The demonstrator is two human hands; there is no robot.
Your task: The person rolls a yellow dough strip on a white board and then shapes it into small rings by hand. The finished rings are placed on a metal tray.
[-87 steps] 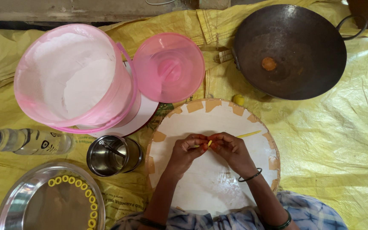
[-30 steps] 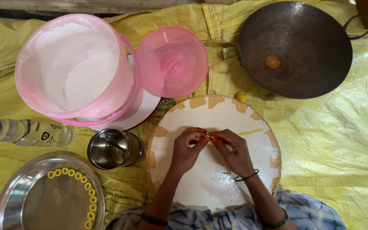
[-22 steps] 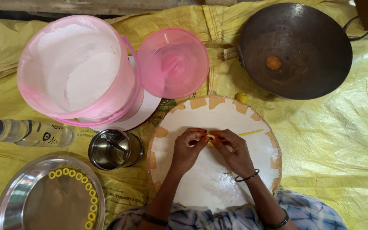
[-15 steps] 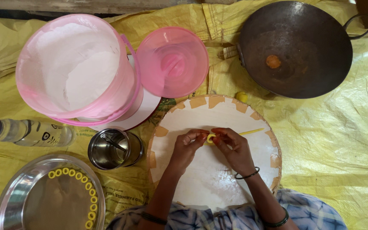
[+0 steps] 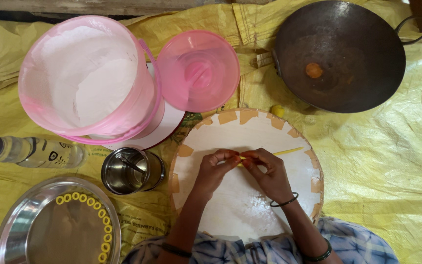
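Scanning from the left: a clear plastic bottle with a dark cap [image 5: 28, 151] lies on its side on the yellow plastic sheet [image 5: 396, 166], and near it a round steel plate [image 5: 30, 234] carries a curved row of small yellow dough rings [image 5: 104, 226] along its right rim. A small steel cup [image 5: 129, 171] sits just beside the plate, under the big pink plastic bucket of white flour [image 5: 86, 80], whose pink lid [image 5: 199, 71] rests to its right.

Centre now: on the round white board with tan patches at its edge [image 5: 250, 205], the left hand [image 5: 216, 168] and right hand [image 5: 267, 173] meet, fingertips pinched closed on a thin yellow dough strip [image 5: 289, 151]. One end is hidden in the grip; the rest trails right, lying flat on the board.

Risk, as I judge it: a strip this thin could snap if pulled, or stick to the board. Far right sits a dark iron wok [image 5: 340, 54] holding one orange piece [image 5: 313, 70], well apart from the hands.
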